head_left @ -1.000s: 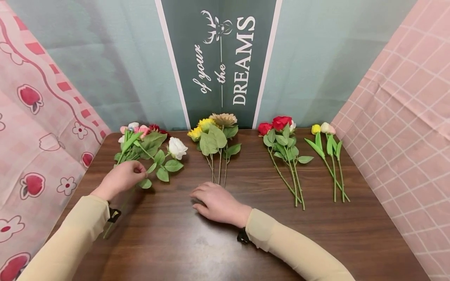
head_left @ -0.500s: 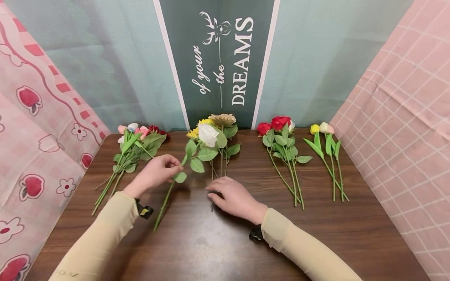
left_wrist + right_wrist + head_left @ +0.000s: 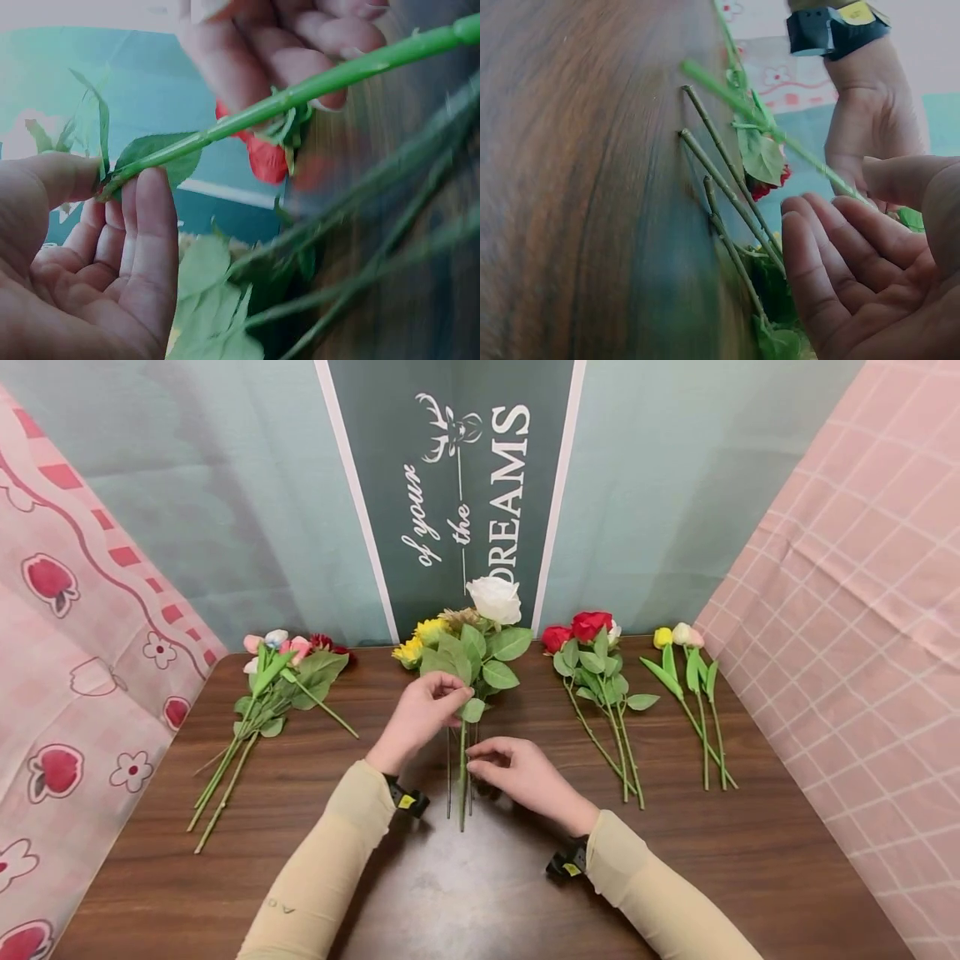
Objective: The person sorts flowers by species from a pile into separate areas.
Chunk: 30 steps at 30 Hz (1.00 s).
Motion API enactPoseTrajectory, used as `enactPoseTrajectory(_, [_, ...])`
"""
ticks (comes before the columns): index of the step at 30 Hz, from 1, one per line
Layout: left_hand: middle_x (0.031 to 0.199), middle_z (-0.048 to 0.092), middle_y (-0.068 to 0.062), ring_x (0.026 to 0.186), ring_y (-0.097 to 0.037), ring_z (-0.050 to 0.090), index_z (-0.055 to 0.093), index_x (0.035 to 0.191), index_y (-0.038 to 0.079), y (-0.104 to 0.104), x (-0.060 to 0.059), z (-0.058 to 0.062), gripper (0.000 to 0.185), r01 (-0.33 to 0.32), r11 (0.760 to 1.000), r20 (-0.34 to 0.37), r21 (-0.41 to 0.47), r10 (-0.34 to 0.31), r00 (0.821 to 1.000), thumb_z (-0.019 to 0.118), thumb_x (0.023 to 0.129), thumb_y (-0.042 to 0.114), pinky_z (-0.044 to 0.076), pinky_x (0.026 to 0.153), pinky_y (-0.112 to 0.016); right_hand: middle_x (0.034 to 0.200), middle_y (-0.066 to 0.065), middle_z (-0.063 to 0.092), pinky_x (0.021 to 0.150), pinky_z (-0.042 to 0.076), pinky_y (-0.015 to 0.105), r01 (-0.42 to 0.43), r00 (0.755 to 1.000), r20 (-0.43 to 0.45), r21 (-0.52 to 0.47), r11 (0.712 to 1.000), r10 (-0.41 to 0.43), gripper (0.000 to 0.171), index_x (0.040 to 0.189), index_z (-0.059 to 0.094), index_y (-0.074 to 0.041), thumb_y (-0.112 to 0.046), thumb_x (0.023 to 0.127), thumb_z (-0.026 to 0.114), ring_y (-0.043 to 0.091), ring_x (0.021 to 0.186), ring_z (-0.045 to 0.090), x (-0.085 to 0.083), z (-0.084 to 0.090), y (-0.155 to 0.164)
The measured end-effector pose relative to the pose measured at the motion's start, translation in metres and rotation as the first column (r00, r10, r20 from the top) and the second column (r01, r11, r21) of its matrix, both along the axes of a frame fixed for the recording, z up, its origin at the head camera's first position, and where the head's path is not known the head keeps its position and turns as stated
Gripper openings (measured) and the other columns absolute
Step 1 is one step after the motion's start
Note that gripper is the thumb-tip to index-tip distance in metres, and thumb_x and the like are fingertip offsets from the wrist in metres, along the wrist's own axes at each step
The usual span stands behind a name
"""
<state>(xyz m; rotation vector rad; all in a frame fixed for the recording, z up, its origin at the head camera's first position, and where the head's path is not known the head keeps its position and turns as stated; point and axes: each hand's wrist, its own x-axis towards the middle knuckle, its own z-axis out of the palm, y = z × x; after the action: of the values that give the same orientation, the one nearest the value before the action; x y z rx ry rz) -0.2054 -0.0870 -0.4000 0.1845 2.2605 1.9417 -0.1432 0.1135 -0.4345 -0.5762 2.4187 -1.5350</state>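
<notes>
**White rose held over the middle bunch**

As I count from the head view, four bunches of artificial flowers lie on the wooden table (image 3: pixel 750 860): a mixed bunch (image 3: pixel 285 681) at far left, a sunflower bunch (image 3: pixel 423 647) at centre, a red rose bunch (image 3: pixel 592 660) right of it, and a tulip bunch (image 3: pixel 693 677) at far right with three heads, one yellow and two pale. Red rose heads: two plain. The sunflower stems show three cut ends in the right wrist view.

One white rose (image 3: pixel 493 599) is lifted above the sunflower bunch. Bloom full, cream-white, pointing toward the backdrop banner (image 3: pixel 450 485); broad green leaves under it; straight green stem running down toward me.

My left hand (image 3: pixel 422 714) pinches that stem just below the leaves, thumb against fingertips. My right hand (image 3: pixel 517 772) sits just beside the lower stem, fingers loosely curled; I cannot tell whether it touches or grips.
</notes>
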Motion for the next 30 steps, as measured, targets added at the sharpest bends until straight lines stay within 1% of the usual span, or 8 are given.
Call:
enactPoseTrajectory(4, [0.1, 0.066, -0.01, 0.076, -0.019, 0.065, 0.066, 0.109, 0.003, 0.011, 0.0, -0.009, 0.023, -0.049, 0.994, 0.014, 0.097, 0.048, 0.999, 0.072, 0.097, 0.021, 0.063, 0.072, -0.043, 0.094, 0.009, 0.076, 0.068, 0.062, 0.039, 0.034, 0.992, 0.121, -0.094, 0.995, -0.023, 0.024, 0.113, 0.073, -0.004, -0.019, 0.095, 0.074, 0.028, 0.08, 0.073, -0.001, -0.004, 0.0])
enactPoseTrajectory(6, [0.1, 0.067, -0.01, 0.077, -0.019, 0.065, 0.066, 0.108, 0.004, 0.013, 0.001, -0.014, 0.021, -0.076, 0.989, 0.019, 0.126, 0.074, 0.997, 0.072, 0.097, 0.021, 0.062, 0.07, -0.039, 0.091, 0.012, 0.076, 0.067, 0.062, 0.041, 0.045, 0.988, 0.155, -0.119, 0.992, -0.026, 0.024, 0.112, 0.072, 0.0, -0.017, 0.095, 0.074, 0.031, 0.078, 0.073, -0.002, -0.007, -0.002])
enactPoseTrajectory(9, [0.102, 0.067, -0.01, 0.078, -0.019, 0.064, 0.066, 0.107, 0.004, 0.015, 0.003, -0.018, 0.021, -0.095, 0.983, 0.03, 0.156, 0.091, 0.995, 0.072, 0.098, 0.022, 0.062, 0.067, -0.035, 0.088, 0.012, 0.076, 0.065, 0.062, 0.041, 0.051, 0.985, 0.171, -0.132, 0.99, -0.028, 0.022, 0.108, 0.07, 0.002, -0.015, 0.094, 0.075, 0.029, 0.073, 0.073, -0.003, -0.011, -0.003])
enactPoseTrajectory(16, [0.107, 0.067, -0.01, 0.077, -0.019, 0.062, 0.066, 0.116, 0.002, 0.017, 0.004, -0.02, 0.027, -0.049, 0.983, 0.043, 0.179, 0.042, 0.998, 0.069, 0.1, 0.023, 0.062, 0.069, -0.035, 0.082, 0.012, 0.074, 0.063, 0.062, 0.041, 0.084, 0.979, 0.195, -0.148, 0.985, -0.054, 0.017, 0.103, 0.068, 0.003, -0.01, 0.094, 0.074, 0.021, 0.067, 0.071, -0.004, -0.013, -0.002])
enactPoseTrajectory(21, [0.113, 0.065, -0.013, 0.083, -0.021, 0.065, 0.065, 0.126, 0.0, 0.016, 0.006, -0.017, 0.03, 0.012, 0.981, 0.056, 0.192, -0.023, 0.998, 0.067, 0.099, 0.014, 0.062, 0.074, -0.035, 0.078, 0.008, 0.072, 0.063, 0.062, 0.043, 0.104, 0.975, 0.209, -0.147, 0.984, -0.072, 0.016, 0.102, 0.069, 0.002, -0.011, 0.094, 0.074, 0.02, 0.066, 0.07, -0.004, -0.011, 0.0])
enactPoseTrajectory(24, [0.116, 0.064, -0.014, 0.088, -0.021, 0.067, 0.063, 0.13, 0.0, 0.016, 0.006, -0.017, 0.035, 0.052, 0.984, 0.05, 0.168, -0.062, 0.997, 0.069, 0.096, 0.009, 0.062, 0.077, -0.036, 0.077, 0.008, 0.072, 0.063, 0.062, 0.044, 0.111, 0.973, 0.219, -0.148, 0.983, -0.077, 0.015, 0.102, 0.069, 0.001, -0.01, 0.093, 0.074, 0.02, 0.066, 0.07, -0.005, -0.011, 0.001])
enactPoseTrajectory(27, [0.116, 0.063, -0.014, 0.091, -0.022, 0.068, 0.062, 0.131, 0.0, 0.016, 0.007, -0.017, 0.037, 0.061, 0.989, 0.05, 0.137, -0.068, 0.996, 0.07, 0.095, 0.007, 0.062, 0.078, -0.035, 0.078, 0.009, 0.072, 0.063, 0.062, 0.044, 0.1, 0.974, 0.219, -0.149, 0.984, -0.066, 0.016, 0.102, 0.068, 0.001, -0.011, 0.094, 0.074, 0.021, 0.066, 0.07, -0.005, -0.011, 0.001])
enactPoseTrajectory(30, [0.113, 0.063, -0.015, 0.091, -0.023, 0.067, 0.062, 0.129, -0.001, 0.017, 0.008, -0.017, 0.036, 0.043, 0.99, 0.05, 0.132, -0.05, 0.997, 0.07, 0.095, 0.006, 0.062, 0.078, -0.035, 0.079, 0.009, 0.073, 0.063, 0.062, 0.045, 0.093, 0.976, 0.209, -0.134, 0.987, -0.063, 0.016, 0.102, 0.068, 0.0, -0.012, 0.093, 0.074, 0.021, 0.066, 0.071, -0.006, -0.01, 0.002])
